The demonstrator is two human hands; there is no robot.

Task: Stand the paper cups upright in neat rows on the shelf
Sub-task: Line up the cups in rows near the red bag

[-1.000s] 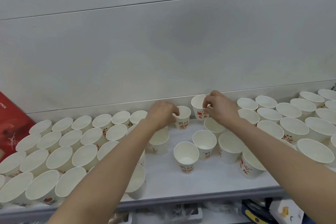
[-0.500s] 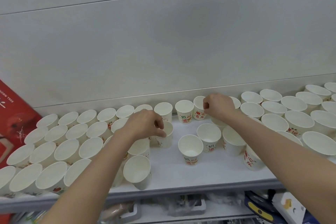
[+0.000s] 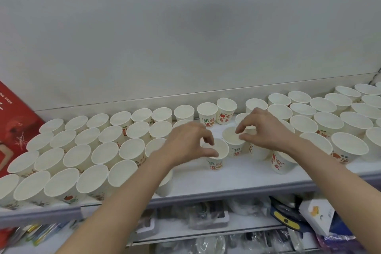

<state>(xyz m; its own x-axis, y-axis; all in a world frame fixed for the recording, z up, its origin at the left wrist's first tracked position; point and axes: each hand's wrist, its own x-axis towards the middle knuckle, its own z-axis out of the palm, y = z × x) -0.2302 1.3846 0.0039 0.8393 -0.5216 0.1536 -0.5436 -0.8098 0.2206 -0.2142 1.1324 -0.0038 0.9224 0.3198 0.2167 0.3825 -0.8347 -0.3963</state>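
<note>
- While both of our hands work at the middle of the shelf (image 3: 237, 183), we count two bare hands and two bare forearms reaching in from the near edge.
- Our left hand (image 3: 186, 144) curls thumb and fingers round the rim of one upright paper cup (image 3: 216, 158), pinching it where it stands alone on bare shelf, nearer than the far row.
- Our right hand (image 3: 262, 130) pinches the rim of a second upright cup (image 3: 234, 142), just right of and behind the first; the two cups stand close, and we cannot tell whether they touch.
- On the left we see a packed block of cups (image 3: 82, 150), about four rows deep; roughly thirty-five show, though the near ones are cut off by the frame.
- On the right, a second block (image 3: 321, 121) holds about twenty-five cups, running off the right edge.
- Two more cups (image 3: 216, 112) stand side by side at the far edge between the blocks.
- All cups are thin white paper, tapered and round-mouthed with rolled rims, matt inside; their sides carry red and green print with fruit shapes.
- One smooth white shelf carries them all, with a grey front lip and a plain pale wall panel (image 3: 185, 47) behind.
- One red glossy box (image 3: 14, 121) leans at the far left.
- Below, a lower shelf holds blurred packets in clear wrap and one white carton (image 3: 317, 215).
</note>
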